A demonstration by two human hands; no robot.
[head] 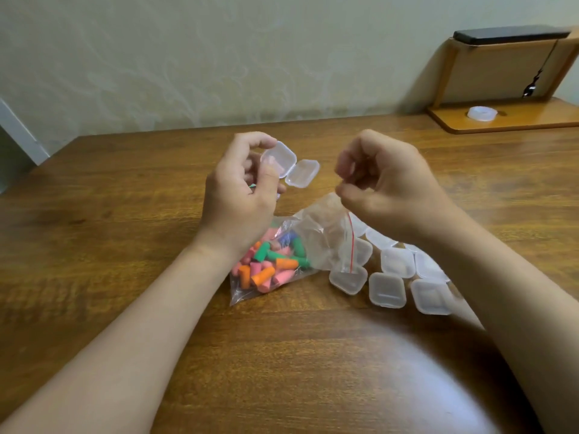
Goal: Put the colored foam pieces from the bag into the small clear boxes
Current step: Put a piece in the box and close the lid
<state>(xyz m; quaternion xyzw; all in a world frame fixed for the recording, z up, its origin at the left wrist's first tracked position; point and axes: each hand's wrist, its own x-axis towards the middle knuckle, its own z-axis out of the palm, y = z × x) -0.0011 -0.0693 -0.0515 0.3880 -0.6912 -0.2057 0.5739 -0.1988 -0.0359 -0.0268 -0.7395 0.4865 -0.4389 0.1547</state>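
My left hand (241,195) grips one small clear box (279,159) above the wooden table (125,214), thumb and curled fingers round its base. The hinged lid (302,177) hangs open to the right, so box and lid together run from upper left to lower right, hollows facing up toward me. A speck of green shows between my fingers; I cannot tell what it is.

My right hand (385,186) is curled tight, its fingertips pinching the raised lip of the plastic bag (322,239). The bag's long axis slants from its closed corner, near me on the left, up to its red-striped mouth at my right hand. The colored foam pieces (269,264), pink, orange, green and blue, are heaped in the lower end and lie every way.

My left wrist covers the bag's far left corner. The bag's loose mouth drapes over the nearest of the closed clear boxes (388,289), clustered on the table to the right; my right forearm hides some of them. A wooden stand (501,123) in the far right corner carries a white roll (482,114).
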